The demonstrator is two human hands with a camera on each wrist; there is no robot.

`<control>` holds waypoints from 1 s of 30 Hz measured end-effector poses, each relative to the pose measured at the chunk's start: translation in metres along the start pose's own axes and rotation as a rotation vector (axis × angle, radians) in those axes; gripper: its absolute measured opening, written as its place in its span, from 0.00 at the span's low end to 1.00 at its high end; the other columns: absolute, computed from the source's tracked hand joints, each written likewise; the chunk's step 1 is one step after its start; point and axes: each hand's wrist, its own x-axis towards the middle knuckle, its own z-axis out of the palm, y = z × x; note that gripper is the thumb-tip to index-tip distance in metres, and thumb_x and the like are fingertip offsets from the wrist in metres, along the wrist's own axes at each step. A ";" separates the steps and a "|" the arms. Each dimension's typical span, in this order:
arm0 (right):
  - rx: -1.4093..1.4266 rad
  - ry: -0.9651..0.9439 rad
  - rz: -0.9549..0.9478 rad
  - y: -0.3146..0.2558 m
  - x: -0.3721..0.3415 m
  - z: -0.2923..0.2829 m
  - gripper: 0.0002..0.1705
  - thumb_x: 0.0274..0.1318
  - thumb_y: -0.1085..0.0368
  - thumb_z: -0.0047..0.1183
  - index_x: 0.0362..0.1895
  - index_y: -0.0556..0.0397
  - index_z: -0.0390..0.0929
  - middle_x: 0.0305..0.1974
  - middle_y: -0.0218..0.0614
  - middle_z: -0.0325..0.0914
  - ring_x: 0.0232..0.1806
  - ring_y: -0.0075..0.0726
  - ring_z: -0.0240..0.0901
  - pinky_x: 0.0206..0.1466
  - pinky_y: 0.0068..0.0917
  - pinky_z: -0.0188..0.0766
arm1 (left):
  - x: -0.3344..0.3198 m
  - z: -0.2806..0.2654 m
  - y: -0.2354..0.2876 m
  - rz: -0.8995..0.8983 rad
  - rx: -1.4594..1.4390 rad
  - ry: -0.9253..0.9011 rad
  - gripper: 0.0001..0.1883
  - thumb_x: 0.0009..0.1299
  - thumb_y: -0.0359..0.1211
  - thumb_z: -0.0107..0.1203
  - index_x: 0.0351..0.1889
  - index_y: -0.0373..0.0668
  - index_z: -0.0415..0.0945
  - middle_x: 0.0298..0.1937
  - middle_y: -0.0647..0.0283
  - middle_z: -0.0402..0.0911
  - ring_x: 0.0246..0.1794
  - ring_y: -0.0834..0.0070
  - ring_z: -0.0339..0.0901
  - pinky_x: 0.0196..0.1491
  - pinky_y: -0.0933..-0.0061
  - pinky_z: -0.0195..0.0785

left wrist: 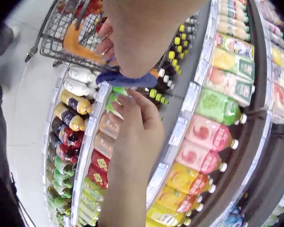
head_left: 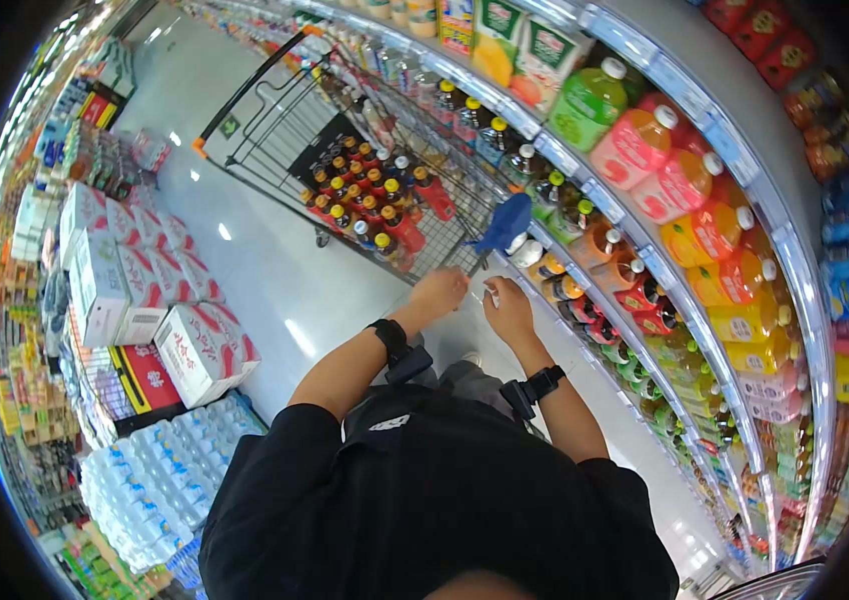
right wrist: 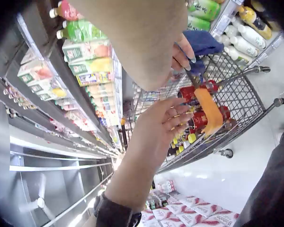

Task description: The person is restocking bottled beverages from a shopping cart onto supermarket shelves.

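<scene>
My left hand hovers near the close end of a wire shopping cart, its fingers loosely bent with nothing between them. Beside it, a small gap away, is my right hand, fingers relaxed and also holding nothing visible. A blue cloth hangs at the cart's near corner, just beyond both hands. In the right wrist view, the left hand overlaps the cart's orange corner piece. Inside the cart stand several dark bottles with yellow, red and white caps.
Shelves of bottled drinks run close along the right side. To the left, white and red cartons are stacked beside shrink-wrapped water bottles. Pale shiny floor lies between the cartons and the cart.
</scene>
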 end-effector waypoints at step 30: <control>-0.398 -0.695 0.015 -0.049 0.200 0.234 0.26 0.41 0.53 0.54 0.47 0.48 0.70 0.28 0.41 0.76 0.30 0.48 0.75 0.28 0.43 0.70 | 0.142 -0.056 -0.306 0.165 0.209 -0.652 0.17 0.57 0.39 0.45 0.37 0.38 0.76 0.39 0.46 0.77 0.42 0.52 0.74 0.43 0.57 0.67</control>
